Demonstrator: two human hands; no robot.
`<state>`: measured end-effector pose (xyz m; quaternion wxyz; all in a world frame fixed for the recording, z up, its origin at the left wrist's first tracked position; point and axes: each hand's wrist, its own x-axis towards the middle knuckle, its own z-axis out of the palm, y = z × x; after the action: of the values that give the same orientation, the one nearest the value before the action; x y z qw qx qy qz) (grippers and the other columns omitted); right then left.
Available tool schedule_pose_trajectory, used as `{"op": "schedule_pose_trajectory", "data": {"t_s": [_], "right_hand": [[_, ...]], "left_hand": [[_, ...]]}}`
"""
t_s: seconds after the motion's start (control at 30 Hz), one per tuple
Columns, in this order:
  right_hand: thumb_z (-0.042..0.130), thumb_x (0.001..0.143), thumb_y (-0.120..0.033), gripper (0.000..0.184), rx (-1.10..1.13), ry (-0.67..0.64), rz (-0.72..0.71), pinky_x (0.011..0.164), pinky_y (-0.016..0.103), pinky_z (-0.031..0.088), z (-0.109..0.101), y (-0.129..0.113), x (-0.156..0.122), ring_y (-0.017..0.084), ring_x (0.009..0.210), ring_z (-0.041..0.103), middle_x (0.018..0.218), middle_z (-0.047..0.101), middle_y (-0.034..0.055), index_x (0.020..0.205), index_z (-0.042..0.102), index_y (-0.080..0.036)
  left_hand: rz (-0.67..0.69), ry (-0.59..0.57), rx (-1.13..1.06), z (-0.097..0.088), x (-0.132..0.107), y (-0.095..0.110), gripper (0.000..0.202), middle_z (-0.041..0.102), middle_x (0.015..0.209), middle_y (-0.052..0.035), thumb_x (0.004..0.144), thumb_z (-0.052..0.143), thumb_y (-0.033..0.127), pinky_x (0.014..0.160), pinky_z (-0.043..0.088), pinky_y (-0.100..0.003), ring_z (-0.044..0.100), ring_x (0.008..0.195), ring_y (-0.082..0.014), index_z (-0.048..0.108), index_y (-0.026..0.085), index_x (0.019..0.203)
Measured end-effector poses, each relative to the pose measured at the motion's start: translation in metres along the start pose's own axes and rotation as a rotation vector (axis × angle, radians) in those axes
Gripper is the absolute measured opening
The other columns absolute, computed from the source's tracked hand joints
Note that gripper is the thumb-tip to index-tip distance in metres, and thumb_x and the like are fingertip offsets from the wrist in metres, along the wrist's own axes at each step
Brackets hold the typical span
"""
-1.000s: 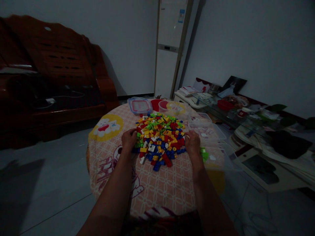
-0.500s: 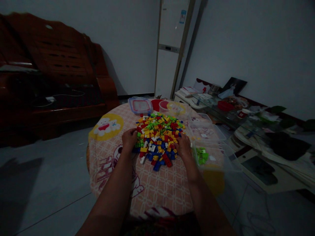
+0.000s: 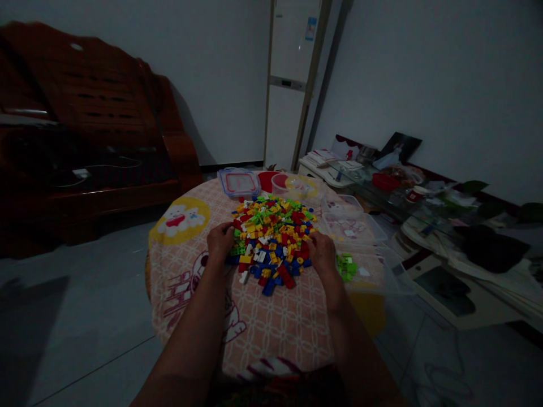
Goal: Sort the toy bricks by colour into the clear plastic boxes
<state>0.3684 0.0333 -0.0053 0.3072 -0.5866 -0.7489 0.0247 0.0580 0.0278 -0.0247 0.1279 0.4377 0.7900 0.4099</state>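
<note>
A heap of small red, yellow, blue, green and white toy bricks (image 3: 271, 237) lies on a round table with a pink patterned cloth (image 3: 263, 322). My left hand (image 3: 219, 242) rests at the heap's left edge, fingers curled onto the bricks. At the right edge of the heap sits my right hand (image 3: 321, 252), fingers curled in among the bricks; what they grip is hidden. Just right of that hand a clear plastic box (image 3: 373, 271) holds a few green bricks (image 3: 345, 267).
More clear boxes (image 3: 352, 226) and a lid with a red rim (image 3: 238, 183) stand at the table's back, beside a red bowl (image 3: 267, 180). A dark wooden sofa (image 3: 85, 141) is at left. A cluttered low glass table (image 3: 424, 209) stands at right.
My right hand moved from the heap's right edge inward onto the bricks, then shifted slightly back toward the clear box. My left hand stayed in place.
</note>
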Motion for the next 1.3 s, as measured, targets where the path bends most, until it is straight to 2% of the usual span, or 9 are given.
{"op": "schedule_pose_trajectory", "data": {"t_s": [0.13,0.33,0.5,0.67,0.73,0.87,0.97,1.17,1.3], "right_hand": [[0.057,0.087,-0.022,0.017,-0.074,0.031,0.079,0.071,0.029,0.043,-0.027,0.012,0.009,0.021,0.078,0.066,0.087,0.074,0.0077,0.095,0.072,-0.021],[0.058,0.086,-0.021,0.020,-0.188,0.116,0.211,0.076,0.032,0.047,-0.059,0.053,0.044,0.024,0.083,0.069,0.091,0.076,0.0121,0.098,0.073,-0.017],[0.054,0.087,-0.018,0.030,-0.238,0.122,0.210,0.084,0.034,0.047,-0.066,0.082,0.056,0.025,0.092,0.070,0.101,0.077,0.0157,0.109,0.074,-0.012],[0.055,0.088,-0.018,0.026,-0.252,-0.023,0.171,0.086,0.032,0.048,-0.068,0.098,0.042,0.024,0.093,0.071,0.100,0.078,0.0133,0.098,0.079,-0.016],[0.055,0.088,-0.018,0.026,-0.226,-0.040,0.170,0.086,0.032,0.048,-0.070,0.099,0.037,0.024,0.093,0.071,0.099,0.078,0.0131,0.098,0.079,-0.016],[0.057,0.088,-0.020,0.025,-0.145,-0.003,0.159,0.088,0.032,0.049,-0.071,0.090,0.030,0.024,0.094,0.072,0.102,0.078,0.0123,0.101,0.078,-0.016],[0.056,0.090,-0.020,0.025,-0.065,-0.013,0.088,0.090,0.031,0.049,-0.064,0.069,0.025,0.022,0.098,0.071,0.105,0.078,0.0111,0.102,0.078,-0.017],[0.056,0.092,-0.017,0.022,-0.049,-0.169,-0.094,0.092,0.031,0.047,-0.030,0.015,0.014,0.022,0.099,0.068,0.106,0.076,0.0098,0.102,0.076,-0.020],[0.059,0.090,-0.014,0.021,-0.129,-0.261,-0.157,0.093,0.032,0.045,-0.010,-0.003,0.007,0.023,0.103,0.064,0.107,0.073,0.0112,0.102,0.075,-0.018]], "left_hand": [[0.006,0.000,-0.008,0.001,0.001,-0.002,0.039,0.076,0.116,-0.0105,0.086,0.053,0.027,0.099,0.050,-0.035,0.069,0.109,-0.0265,0.077,0.017,0.115],[0.002,0.004,-0.005,0.003,0.002,-0.005,0.039,0.076,0.114,-0.0090,0.086,0.053,0.029,0.099,0.050,-0.033,0.069,0.109,-0.0252,0.076,0.018,0.115],[0.001,0.001,-0.015,0.002,0.001,-0.004,0.038,0.076,0.116,-0.0095,0.086,0.054,0.028,0.099,0.050,-0.033,0.069,0.110,-0.0253,0.077,0.017,0.114],[-0.025,0.007,0.003,0.002,0.002,-0.002,0.038,0.077,0.114,-0.0090,0.085,0.056,0.028,0.098,0.051,-0.034,0.070,0.108,-0.0260,0.077,0.019,0.115],[-0.021,0.007,0.009,0.002,0.002,-0.002,0.038,0.076,0.114,-0.0090,0.085,0.055,0.027,0.098,0.051,-0.035,0.070,0.108,-0.0264,0.077,0.019,0.115],[-0.017,0.006,0.011,0.001,0.001,-0.002,0.039,0.076,0.117,-0.0091,0.086,0.055,0.027,0.100,0.050,-0.035,0.069,0.110,-0.0267,0.076,0.018,0.116],[-0.006,0.002,0.006,0.001,0.000,-0.001,0.039,0.076,0.116,-0.0102,0.086,0.054,0.027,0.101,0.050,-0.035,0.068,0.111,-0.0271,0.076,0.017,0.117],[0.005,-0.013,0.013,0.001,0.000,-0.001,0.041,0.075,0.116,-0.0106,0.086,0.053,0.027,0.099,0.051,-0.036,0.069,0.109,-0.0267,0.076,0.016,0.118],[-0.003,0.014,0.000,0.002,0.001,-0.002,0.039,0.077,0.113,-0.0097,0.085,0.054,0.027,0.096,0.052,-0.035,0.070,0.106,-0.0263,0.077,0.017,0.115]]}}
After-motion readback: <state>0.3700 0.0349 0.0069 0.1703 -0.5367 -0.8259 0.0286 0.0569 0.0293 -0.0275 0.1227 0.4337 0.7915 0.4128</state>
